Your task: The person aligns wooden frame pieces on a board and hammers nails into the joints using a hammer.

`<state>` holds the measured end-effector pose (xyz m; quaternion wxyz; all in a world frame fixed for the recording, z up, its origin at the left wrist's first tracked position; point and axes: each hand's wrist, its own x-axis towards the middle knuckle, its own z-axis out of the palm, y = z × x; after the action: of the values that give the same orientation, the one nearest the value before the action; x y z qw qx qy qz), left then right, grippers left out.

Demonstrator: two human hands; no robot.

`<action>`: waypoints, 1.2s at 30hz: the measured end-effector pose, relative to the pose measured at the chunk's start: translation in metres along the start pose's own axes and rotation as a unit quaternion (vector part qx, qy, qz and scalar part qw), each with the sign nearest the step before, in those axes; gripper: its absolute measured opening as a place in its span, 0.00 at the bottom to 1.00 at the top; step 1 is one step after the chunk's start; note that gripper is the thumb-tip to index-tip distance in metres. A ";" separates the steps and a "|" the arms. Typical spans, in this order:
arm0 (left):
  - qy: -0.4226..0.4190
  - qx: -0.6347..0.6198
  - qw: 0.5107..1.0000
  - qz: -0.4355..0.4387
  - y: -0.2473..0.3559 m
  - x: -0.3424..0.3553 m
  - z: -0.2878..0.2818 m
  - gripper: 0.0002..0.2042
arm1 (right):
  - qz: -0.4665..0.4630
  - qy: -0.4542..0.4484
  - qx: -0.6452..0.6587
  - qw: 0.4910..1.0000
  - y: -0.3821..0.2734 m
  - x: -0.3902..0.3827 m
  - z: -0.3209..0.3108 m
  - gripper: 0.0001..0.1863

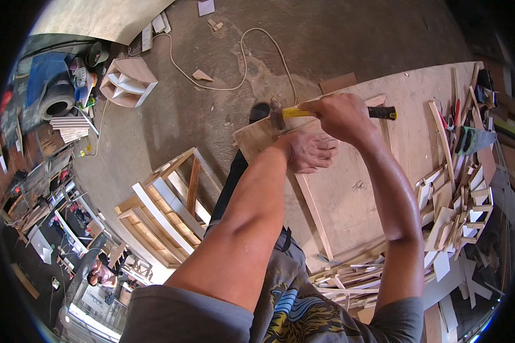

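My right hand (344, 116) is closed around a hammer (298, 112) with a yellow handle and a black grip end. The hammer's dark head is over the left end of a wooden board (252, 137), close to my left hand. That hand (312, 151) rests on the wood with its fingers bent and close together; whatever they pinch or press is hidden. Below it, a thin wooden strip (313, 214) runs across a large plywood sheet (357, 188). My left forearm covers part of the board.
Wood offcuts (440, 211) are piled along the sheet's right and near edges. A slatted wooden frame (169, 200) stands at the left. Farther off are a white-lined wooden shelf unit (129, 82) and a cable (244, 57) on the floor. A person (103, 274) is at lower left.
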<state>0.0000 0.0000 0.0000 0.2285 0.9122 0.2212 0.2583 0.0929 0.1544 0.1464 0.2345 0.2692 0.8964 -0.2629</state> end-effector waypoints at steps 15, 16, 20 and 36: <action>-0.013 0.001 1.000 -0.021 0.005 0.003 -0.014 0.20 | 0.031 0.030 0.007 0.999 -0.001 -0.002 0.006 0.23; -0.021 0.018 0.999 -0.022 0.006 0.002 -0.016 0.20 | 0.014 0.018 -0.001 1.000 -0.003 -0.002 0.002 0.23; -0.042 0.040 0.998 -0.012 0.003 -0.001 -0.009 0.20 | 0.030 0.030 0.025 0.999 -0.004 -0.001 0.002 0.23; -0.080 0.111 0.990 -0.012 0.010 0.001 -0.021 0.22 | 0.204 0.374 0.429 0.797 0.007 -0.114 0.115 0.21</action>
<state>-0.0082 -0.0010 0.0216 0.1458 0.9469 0.2408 0.1555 0.2140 0.0495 0.1215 -0.2100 0.5964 0.6341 -0.4451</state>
